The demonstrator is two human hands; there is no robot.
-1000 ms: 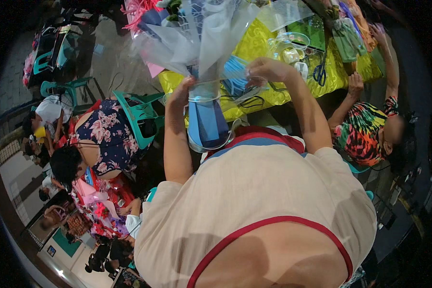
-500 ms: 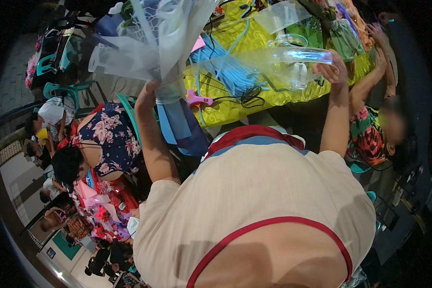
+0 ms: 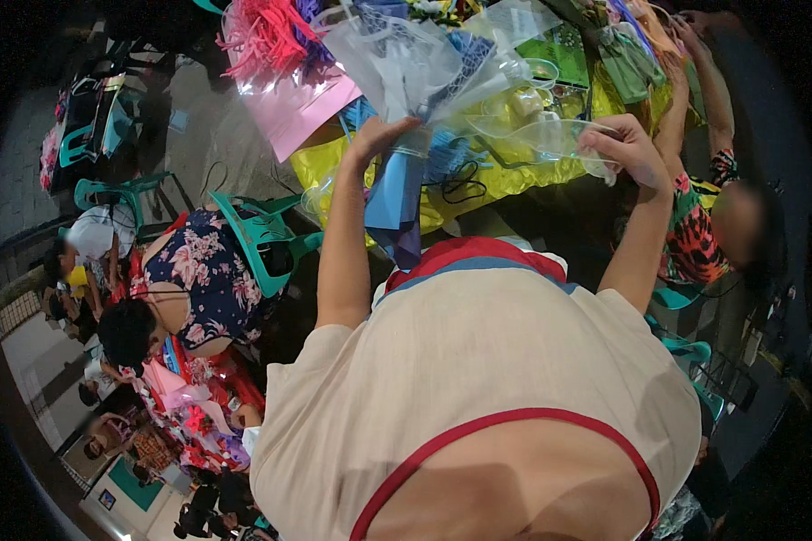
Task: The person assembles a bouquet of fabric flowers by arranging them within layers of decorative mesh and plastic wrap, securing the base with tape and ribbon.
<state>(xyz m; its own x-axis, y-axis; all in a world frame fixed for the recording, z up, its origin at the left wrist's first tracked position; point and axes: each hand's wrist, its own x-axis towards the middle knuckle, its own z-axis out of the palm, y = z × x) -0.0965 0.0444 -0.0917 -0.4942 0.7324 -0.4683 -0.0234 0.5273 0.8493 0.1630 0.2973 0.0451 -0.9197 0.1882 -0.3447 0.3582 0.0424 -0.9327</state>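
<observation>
Two grips noted: left hand (image 3: pixel 381 138) closed round wrapped bouquet (image 3: pixel 397 86), right hand (image 3: pixel 632 151) pinching transparent strip (image 3: pixel 555 137); apparent binding next needs tension.

Milky, plastic-looking wrap (image 3: pixel 370 59); nearer, smooth matt blue paper (image 3: pixel 393 187); at right, glossy clear plastic strip (image 3: pixel 555 137); beneath, shiny yellow tabletop cover (image 3: pixel 496 192).

left fingers (image 3: pixel 401 125): apparently curled | right fingers (image 3: pixel 597 141): pinched | forearms (image 3: pixel 343 248): forward, apart

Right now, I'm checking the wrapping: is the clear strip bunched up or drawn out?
Drawn out: the clear strip spans from the bouquet to the right hand.
</observation>
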